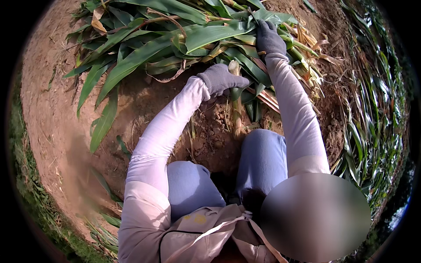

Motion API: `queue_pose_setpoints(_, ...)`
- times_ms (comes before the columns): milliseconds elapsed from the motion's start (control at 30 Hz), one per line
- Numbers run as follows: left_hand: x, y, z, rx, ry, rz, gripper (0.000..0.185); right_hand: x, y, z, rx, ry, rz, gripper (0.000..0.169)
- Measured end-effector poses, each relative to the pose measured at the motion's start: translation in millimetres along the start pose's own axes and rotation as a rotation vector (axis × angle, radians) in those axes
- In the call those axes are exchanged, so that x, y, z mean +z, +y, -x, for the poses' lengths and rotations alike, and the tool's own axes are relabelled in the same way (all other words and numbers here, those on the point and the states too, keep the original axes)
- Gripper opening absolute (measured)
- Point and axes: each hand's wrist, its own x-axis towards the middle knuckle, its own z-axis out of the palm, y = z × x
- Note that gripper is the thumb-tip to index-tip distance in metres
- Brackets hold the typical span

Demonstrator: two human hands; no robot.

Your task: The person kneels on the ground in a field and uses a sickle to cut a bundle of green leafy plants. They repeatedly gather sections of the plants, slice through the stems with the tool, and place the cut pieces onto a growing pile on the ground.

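My left hand [223, 80], in a grey knit glove, is at an upright cut maize stalk [234, 68] rooted in the soil. Its thumb lies across the front of the stalk; the curled fingers are partly hidden, so a grip on it cannot be confirmed. Farther out, my right hand [270, 37], gloved alike, reaches onto a heap of cut maize stalks and leaves [148, 49]. A thin dark strip [252, 14] shows by its fingertips and a small brown end [261, 52] by its palm. Whether these belong to one tool in that hand is unclear.
Dry husks and pale stalk ends [306, 59] lie at the heap's right side. Bare brown soil [52, 92] spreads to the left. A long row of felled maize [375, 108] runs along the right. My bent knees [263, 151] are close behind the cut stalk.
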Motion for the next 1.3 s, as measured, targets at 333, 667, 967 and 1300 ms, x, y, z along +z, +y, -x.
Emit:
queue_pose_setpoints(333, -52.1, 15.9, 8.4, 0.184, 0.288, 0.893, 0.018, -0.8, 1.7, 0.4, -0.022, -0.028, -0.034, 0.041)
queue_pose_setpoints(667, -46.4, 13.6, -56.6, 0.155, 0.333, 1.064, 0.025, 16.4, 59.8, -43.9, 0.029, -0.244, -0.727, 0.037)
queue_pose_setpoints(967, -49.1, 6.5, -91.1, -0.027, 0.489, 1.01, 0.028, -56.5, 11.6, -25.0, -0.214, 0.041, -0.195, 0.033)
queue_pose_setpoints(1300, -37.5, 12.8, -74.8, 0.246, 0.629, 0.802, 0.043, -5.6, -30.5, 47.3, -0.191, 0.068, 0.194, 0.036)
